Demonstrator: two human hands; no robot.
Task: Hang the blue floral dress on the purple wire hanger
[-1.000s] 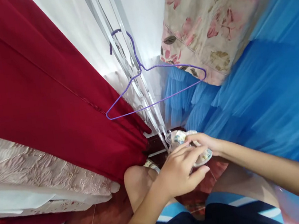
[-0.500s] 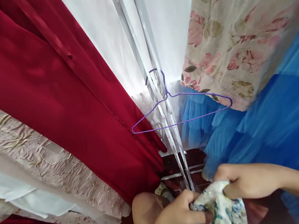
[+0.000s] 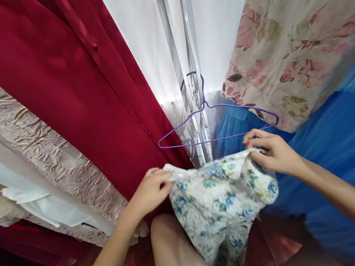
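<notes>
A white garment with blue and green flowers (image 3: pixel 219 201) is stretched out between my two hands, its top edge roughly level and its lower part hanging over my leg. My left hand (image 3: pixel 154 190) grips the top left corner, fingers closed on the cloth. At the other top corner, my right hand (image 3: pixel 270 153) pinches the cloth just below a purple hanger (image 3: pixel 217 139). The hanger hangs by its hook on a metal stand and carries no clothing. Whether the right fingertips touch its bottom bar I cannot tell.
Long red fabric (image 3: pixel 78 98) and a beige embroidered garment (image 3: pixel 50 136) hang on the left. A floral cream garment (image 3: pixel 303 42) and blue tulle (image 3: pixel 336 147) hang on the right. The upright metal stand (image 3: pixel 172 33) rises in front of white fabric (image 3: pixel 138 33).
The bunched floral garment has been raised and spread wide. Both my hands have moved up and apart, closer to the purple hanger. The view has shifted slightly.
</notes>
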